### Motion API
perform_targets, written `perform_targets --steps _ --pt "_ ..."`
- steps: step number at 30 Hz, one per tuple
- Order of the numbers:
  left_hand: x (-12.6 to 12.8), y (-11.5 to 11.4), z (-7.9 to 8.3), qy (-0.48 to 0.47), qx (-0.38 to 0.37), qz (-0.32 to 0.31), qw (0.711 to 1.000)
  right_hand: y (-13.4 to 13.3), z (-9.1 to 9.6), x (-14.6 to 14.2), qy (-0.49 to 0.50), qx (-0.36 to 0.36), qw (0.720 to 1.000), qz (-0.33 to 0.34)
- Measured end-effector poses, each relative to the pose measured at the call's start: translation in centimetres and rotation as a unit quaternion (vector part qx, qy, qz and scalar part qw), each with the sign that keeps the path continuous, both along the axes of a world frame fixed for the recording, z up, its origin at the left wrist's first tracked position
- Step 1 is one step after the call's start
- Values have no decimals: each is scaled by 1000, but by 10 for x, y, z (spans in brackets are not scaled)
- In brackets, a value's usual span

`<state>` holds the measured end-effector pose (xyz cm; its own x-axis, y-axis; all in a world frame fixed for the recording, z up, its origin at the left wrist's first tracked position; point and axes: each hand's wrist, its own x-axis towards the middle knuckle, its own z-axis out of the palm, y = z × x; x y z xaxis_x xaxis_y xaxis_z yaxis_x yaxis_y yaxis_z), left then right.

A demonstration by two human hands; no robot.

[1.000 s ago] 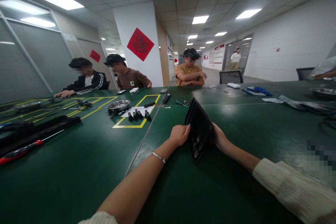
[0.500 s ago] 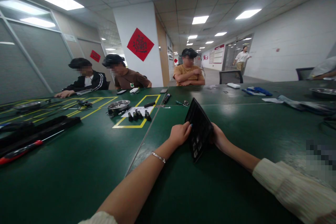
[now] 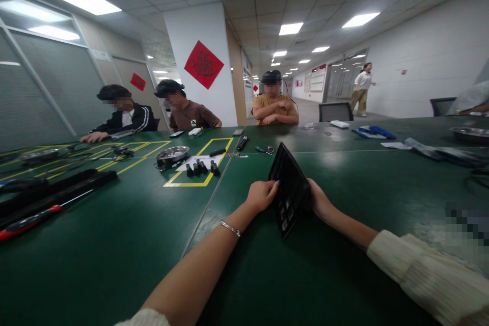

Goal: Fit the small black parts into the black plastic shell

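Observation:
A flat black panel, like a tablet or keyboard, stands tilted on its lower edge on the green table. My left hand grips its left edge, fingers curled over the front. My right hand holds the right edge from behind; most of its fingers are hidden by the panel.
A yellow-taped rectangle holds a metal bowl, paper and several small black parts. Long black tools and a red-handled screwdriver lie at left. Three seated people face me across the table; another person walks in the far corridor.
My hands and the panel have barely moved. The person in the corridor has walked to the right, and the seated person in the yellow shirt has shifted arms.

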<state>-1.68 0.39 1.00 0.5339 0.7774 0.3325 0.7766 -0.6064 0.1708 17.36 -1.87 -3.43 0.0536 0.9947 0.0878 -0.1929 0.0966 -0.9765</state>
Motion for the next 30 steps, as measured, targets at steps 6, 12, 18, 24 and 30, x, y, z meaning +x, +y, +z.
perform_targets --steps 6,12,18,24,30 --pt "-1 2 -1 10 -19 -9 1000 -7 9 -4 1 4 1000 2" --pt "0 2 -2 28 -16 15 999 -6 9 -4 -7 4 1000 4" --pt "0 1 -3 -1 -9 45 999 -2 3 -1 -4 0 1000 6" --pt "-1 -1 -1 -2 16 33 999 -1 1 0 -2 7 1000 7" --pt "-1 -1 0 1 18 0 1000 -1 1 -1 -4 10 1000 12"
